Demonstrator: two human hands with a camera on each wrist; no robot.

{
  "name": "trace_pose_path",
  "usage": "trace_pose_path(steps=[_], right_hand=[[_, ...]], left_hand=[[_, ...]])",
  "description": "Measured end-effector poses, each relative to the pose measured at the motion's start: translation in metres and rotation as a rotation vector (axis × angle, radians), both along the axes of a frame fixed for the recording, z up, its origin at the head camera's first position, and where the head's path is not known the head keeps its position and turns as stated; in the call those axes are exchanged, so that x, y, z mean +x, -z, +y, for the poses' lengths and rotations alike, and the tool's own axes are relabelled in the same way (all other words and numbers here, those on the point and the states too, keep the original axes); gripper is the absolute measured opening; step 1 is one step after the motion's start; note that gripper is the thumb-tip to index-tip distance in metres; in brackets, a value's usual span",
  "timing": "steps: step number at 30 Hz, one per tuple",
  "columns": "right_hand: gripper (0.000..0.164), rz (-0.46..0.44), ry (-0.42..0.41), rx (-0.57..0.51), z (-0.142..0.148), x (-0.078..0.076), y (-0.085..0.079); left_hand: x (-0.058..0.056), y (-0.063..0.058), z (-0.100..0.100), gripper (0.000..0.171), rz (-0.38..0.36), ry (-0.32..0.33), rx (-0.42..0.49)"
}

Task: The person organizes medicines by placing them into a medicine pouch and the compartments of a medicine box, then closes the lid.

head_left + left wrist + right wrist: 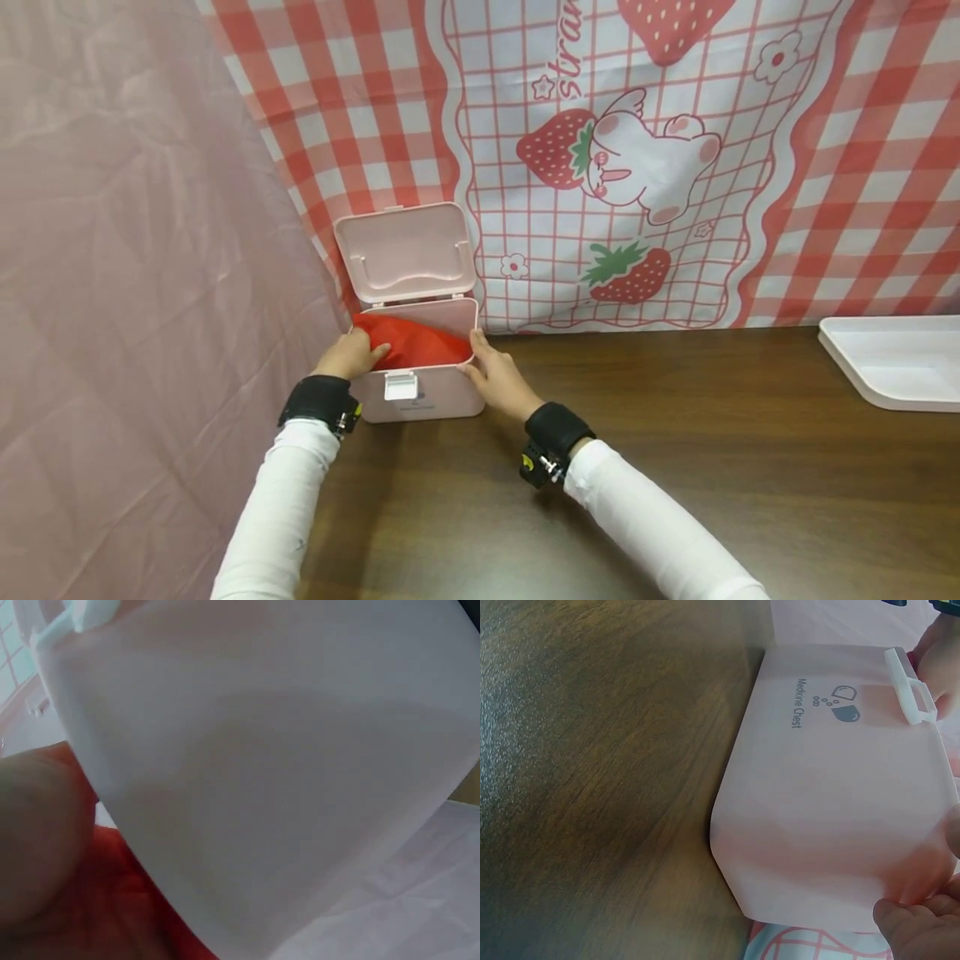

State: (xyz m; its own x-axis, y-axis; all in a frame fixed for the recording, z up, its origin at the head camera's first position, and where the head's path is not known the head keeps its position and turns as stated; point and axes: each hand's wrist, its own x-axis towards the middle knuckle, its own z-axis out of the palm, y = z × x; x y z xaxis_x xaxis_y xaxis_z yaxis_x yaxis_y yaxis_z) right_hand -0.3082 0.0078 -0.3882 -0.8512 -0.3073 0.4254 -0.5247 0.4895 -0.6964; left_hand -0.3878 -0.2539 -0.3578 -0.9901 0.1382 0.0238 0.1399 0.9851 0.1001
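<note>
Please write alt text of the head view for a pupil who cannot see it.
A person's left grip touches red cloth inside an open pink box, while the right grip holds its right rim. The box stands on a brown table, with a white tray at far right.

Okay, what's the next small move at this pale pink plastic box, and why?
Perhaps the left hand should press the red, cloth-like bundle lower: its left end rises to the top of the pink box, whose pale pink hinged lid stands open, and the right hand steadies the right side.
</note>
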Motion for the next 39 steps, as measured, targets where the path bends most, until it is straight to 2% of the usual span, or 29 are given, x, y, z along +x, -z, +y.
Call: trace_pose_path(steps=[1, 2, 3, 4, 5, 6, 7, 8, 9, 10, 11, 12, 13, 14, 15, 17, 19, 23, 27, 29, 33, 35, 37, 39], right_hand=[[0.059, 0.002, -0.002, -0.002, 0.0, 0.0, 0.0], [0.059, 0.004, -0.003, -0.003, 0.0, 0.0, 0.001], [0.058, 0.008, -0.003, -0.006, 0.0, -0.001, 0.001], [0.058, 0.011, -0.002, -0.005, 0.0, -0.001, 0.002], [0.058, 0.015, -0.001, -0.005, 0.0, -0.001, 0.002], [0.057, 0.017, 0.0, -0.004, 0.0, -0.001, 0.002], [0.057, 0.022, 0.002, -0.002, 0.0, -0.001, 0.001], [0.057, 0.026, 0.003, -0.001, 0.0, -0.001, 0.001], [0.057, 0.029, 0.005, -0.001, 0.001, -0.002, 0.0], [0.057, 0.034, 0.006, 0.002, 0.001, -0.002, -0.001], [0.057, 0.039, 0.005, 0.003, 0.002, -0.002, -0.002], [0.057, 0.047, 0.007, 0.007, 0.002, -0.003, -0.003], [0.057, 0.058, 0.008, 0.009, 0.003, -0.003, -0.004], [0.057, 0.066, 0.008, 0.009, 0.003, -0.004, -0.004], [0.056, 0.075, 0.008, 0.011, 0.003, -0.004, -0.005], [0.056, 0.089, 0.01, 0.012, 0.004, -0.004, -0.005], [0.056, 0.082, 0.013, 0.01, 0.004, -0.004, -0.006], [0.057, 0.045, 0.017, 0.001, 0.005, -0.003, -0.005], [0.058, 0.036, 0.012, -0.002, 0.004, -0.001, -0.002], [0.058, 0.032, 0.005, 0.0, 0.003, 0.0, -0.001], [0.057, 0.035, -0.006, -0.012, 0.002, 0.002, -0.001], [0.057, 0.037, -0.007, -0.015, 0.001, 0.002, -0.001], [0.056, 0.038, -0.008, -0.018, 0.001, 0.002, -0.001], [0.056, 0.039, -0.01, -0.014, 0.001, 0.002, 0.0]], left_hand=[[-0.02, 0.019, -0.011, 0.072, 0.012, 0.022, -0.022], [-0.041, 0.038, -0.022, 0.074, -0.008, 0.032, -0.042], [-0.06, 0.057, -0.034, 0.077, 0.011, 0.059, -0.069], [-0.076, 0.072, -0.042, 0.075, 0.0, 0.064, -0.09], [-0.103, 0.096, -0.057, 0.077, 0.001, 0.069, -0.107], [-0.113, 0.105, -0.062, 0.076, -0.029, 0.043, -0.109], [-0.117, 0.108, -0.063, 0.073, -0.021, 0.013, -0.109], [-0.113, 0.105, -0.058, 0.067, 0.018, -0.011, -0.103], [-0.1, 0.095, -0.049, 0.062, 0.07, -0.036, -0.082], [-0.085, 0.081, -0.036, 0.056, 0.095, -0.08, -0.05], [-0.067, 0.067, -0.024, 0.054, 0.157, -0.108, -0.009], [-0.034, 0.039, -0.003, 0.049, 0.206, -0.14, 0.04], [-0.01, 0.019, 0.014, 0.048, 0.244, -0.154, 0.075], [0.01, 0.002, 0.026, 0.048, 0.245, -0.158, 0.097], [0.027, -0.013, 0.037, 0.051, 0.207, -0.168, 0.113], [0.042, -0.027, 0.046, 0.052, 0.153, -0.141, 0.098], [0.046, -0.033, 0.049, 0.048, 0.062, -0.088, 0.028], [0.041, -0.035, 0.044, 0.051, -0.122, 0.008, -0.07], [0.037, -0.035, 0.04, 0.056, -0.307, 0.004, -0.053], [0.036, -0.036, 0.039, 0.058, -0.366, -0.007, -0.04], [0.036, -0.035, 0.038, 0.059, -0.42, -0.008, -0.06], [0.036, -0.034, 0.039, 0.061, -0.436, -0.018, -0.041], [0.036, -0.033, 0.038, 0.061, -0.434, -0.021, -0.032], [0.036, -0.031, 0.037, 0.062, -0.4, -0.027, -0.021]])
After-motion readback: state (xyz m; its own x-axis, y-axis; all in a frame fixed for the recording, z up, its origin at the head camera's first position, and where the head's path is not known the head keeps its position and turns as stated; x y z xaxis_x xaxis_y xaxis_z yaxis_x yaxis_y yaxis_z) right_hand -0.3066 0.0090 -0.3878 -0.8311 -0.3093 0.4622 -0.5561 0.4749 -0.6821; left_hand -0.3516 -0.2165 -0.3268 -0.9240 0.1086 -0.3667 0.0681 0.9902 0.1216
